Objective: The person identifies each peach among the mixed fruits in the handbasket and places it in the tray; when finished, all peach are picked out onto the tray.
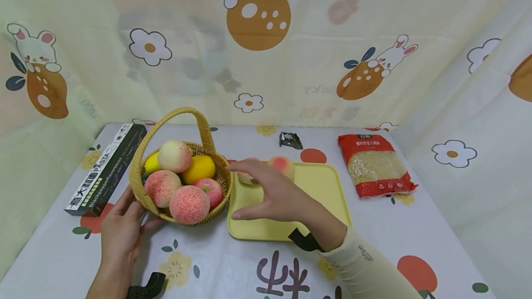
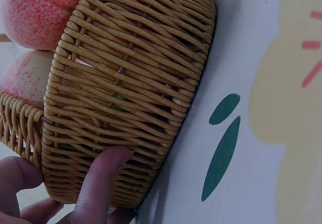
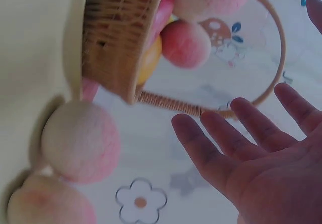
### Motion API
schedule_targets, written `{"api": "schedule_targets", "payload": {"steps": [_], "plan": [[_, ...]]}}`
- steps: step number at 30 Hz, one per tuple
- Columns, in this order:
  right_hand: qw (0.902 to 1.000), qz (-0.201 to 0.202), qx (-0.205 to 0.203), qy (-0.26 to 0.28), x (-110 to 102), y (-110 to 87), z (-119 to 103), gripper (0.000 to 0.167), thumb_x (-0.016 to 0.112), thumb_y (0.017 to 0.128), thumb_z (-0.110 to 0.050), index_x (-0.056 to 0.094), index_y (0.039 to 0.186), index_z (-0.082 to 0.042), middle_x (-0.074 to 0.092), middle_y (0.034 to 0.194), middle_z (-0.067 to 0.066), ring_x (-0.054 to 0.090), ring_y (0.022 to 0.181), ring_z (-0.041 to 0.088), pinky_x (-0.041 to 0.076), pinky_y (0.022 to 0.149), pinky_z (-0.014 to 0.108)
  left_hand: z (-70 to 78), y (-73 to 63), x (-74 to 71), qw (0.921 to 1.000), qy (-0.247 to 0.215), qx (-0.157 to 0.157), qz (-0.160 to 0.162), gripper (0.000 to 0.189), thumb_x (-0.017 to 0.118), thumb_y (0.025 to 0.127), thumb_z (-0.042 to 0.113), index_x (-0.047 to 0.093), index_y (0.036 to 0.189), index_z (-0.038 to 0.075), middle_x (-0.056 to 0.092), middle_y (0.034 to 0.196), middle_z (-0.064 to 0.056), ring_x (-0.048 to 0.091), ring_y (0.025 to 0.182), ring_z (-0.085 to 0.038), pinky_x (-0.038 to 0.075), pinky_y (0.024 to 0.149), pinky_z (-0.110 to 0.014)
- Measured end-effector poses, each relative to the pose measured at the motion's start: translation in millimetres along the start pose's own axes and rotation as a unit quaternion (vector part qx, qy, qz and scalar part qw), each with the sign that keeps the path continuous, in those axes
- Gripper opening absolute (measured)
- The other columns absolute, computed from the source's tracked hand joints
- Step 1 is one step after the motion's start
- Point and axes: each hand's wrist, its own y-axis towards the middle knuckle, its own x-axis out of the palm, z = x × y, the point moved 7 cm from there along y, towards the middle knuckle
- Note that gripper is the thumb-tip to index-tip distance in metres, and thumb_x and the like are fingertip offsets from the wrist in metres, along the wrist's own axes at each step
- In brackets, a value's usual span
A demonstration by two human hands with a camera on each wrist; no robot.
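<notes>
My left hand (image 1: 121, 230) holds the near left side of a wicker basket (image 1: 226, 187). In the left wrist view its thumb (image 2: 103, 176) presses the woven wall, with other fingers near the base of the handle. Heaped in the basket are peaches (image 1: 190, 205), a red apple (image 1: 210, 192) and yellow fruit (image 1: 199, 170). Over the yellow tray (image 1: 322, 197), my right hand (image 1: 277, 193) is spread, holding nothing, its fingertips beside the basket's right rim. Two peaches sit at the tray's far side; the right one (image 1: 283, 166) shows past the hand, which partly covers the left one (image 1: 245, 177).
A black pasta box (image 1: 109, 170) lies left of the basket. Behind the tray is a small black packet (image 1: 291, 140). A red bag of noodles (image 1: 376, 165) lies to the right. A printed curtain (image 1: 187, 73) hangs along the table's far edge.
</notes>
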Motion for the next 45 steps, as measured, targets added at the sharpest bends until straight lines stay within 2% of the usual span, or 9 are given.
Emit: {"api": "schedule_targets", "payload": {"steps": [8, 15, 19, 25, 29, 37, 45], "plan": [[0.9985, -0.034, -0.039, -0.019, 22, 23.7, -20, 0.081, 0.093, 0.08, -0.04, 0.055, 0.15, -0.021, 0.058, 0.148, -0.009, 0.053, 0.137, 0.01, 0.046, 0.122, 0.034, -0.6, -1.6, -0.6, 1.0, -0.005, -0.003, -0.001, 0.054, 0.06, 0.107, 0.018, 0.053, 0.151, 0.047, 0.053, 0.149, 0.005, 0.068, 0.103, -0.003, 0.067, 0.067, -0.033], [0.9969, -0.061, -0.047, -0.016, 37, 36.1, -28, 0.08, 0.092, 0.082, -0.04, 0.054, 0.149, -0.019, 0.057, 0.149, -0.006, 0.055, 0.135, 0.019, 0.046, 0.12, 0.032, 0.2, -2.4, -0.5, 1.0, -0.008, -0.004, -0.001, 0.053, 0.061, 0.106, 0.019, 0.054, 0.15, 0.048, 0.052, 0.151, 0.004, 0.069, 0.102, -0.003, 0.067, 0.066, -0.033], [0.9959, -0.075, -0.041, -0.029, 46, 41.7, -28, 0.081, 0.091, 0.083, -0.043, 0.053, 0.151, -0.019, 0.057, 0.15, -0.004, 0.055, 0.135, 0.017, 0.047, 0.118, 0.03, -0.2, -2.4, -1.1, 1.0, -0.001, -0.005, 0.0, 0.054, 0.06, 0.107, 0.019, 0.052, 0.151, 0.048, 0.051, 0.154, 0.002, 0.068, 0.102, -0.003, 0.067, 0.066, -0.033], [0.9928, -0.091, -0.049, -0.061, 61, 49.3, -30, 0.082, 0.089, 0.084, -0.048, 0.053, 0.152, -0.019, 0.057, 0.15, -0.007, 0.052, 0.137, 0.009, 0.043, 0.12, 0.024, -1.1, -1.2, -1.9, 1.0, 0.008, 0.0, -0.002, 0.053, 0.06, 0.107, 0.023, 0.049, 0.153, 0.048, 0.048, 0.161, 0.0, 0.065, 0.11, -0.003, 0.067, 0.067, -0.031], [0.9899, -0.099, -0.058, -0.083, 70, 52.4, -32, 0.082, 0.088, 0.086, -0.045, 0.052, 0.154, -0.017, 0.056, 0.154, -0.005, 0.049, 0.143, 0.012, 0.038, 0.125, 0.024, -1.7, -0.4, -1.7, 0.9998, 0.017, 0.003, -0.005, 0.053, 0.061, 0.108, 0.027, 0.047, 0.154, 0.049, 0.045, 0.165, -0.001, 0.062, 0.115, -0.005, 0.067, 0.069, -0.029], [0.9843, -0.11, -0.045, -0.131, 84, 57.8, -28, 0.081, 0.083, 0.089, -0.053, 0.049, 0.156, -0.022, 0.052, 0.156, -0.005, 0.048, 0.144, 0.01, 0.038, 0.124, 0.022, -0.9, -0.2, -0.7, 0.9997, 0.025, 0.002, -0.007, 0.053, 0.06, 0.108, 0.027, 0.047, 0.154, 0.049, 0.046, 0.163, -0.001, 0.063, 0.113, -0.005, 0.067, 0.068, -0.03], [0.9809, -0.103, -0.011, -0.164, 91, 62.7, -26, 0.076, 0.08, 0.09, -0.054, 0.05, 0.155, -0.027, 0.058, 0.146, -0.003, 0.056, 0.129, 0.012, 0.048, 0.114, 0.022, 0.1, -1.5, -1.1, 0.9995, 0.033, 0.004, 0.001, 0.053, 0.059, 0.108, 0.026, 0.047, 0.154, 0.049, 0.047, 0.163, -0.002, 0.063, 0.113, -0.007, 0.067, 0.068, -0.03]]}}
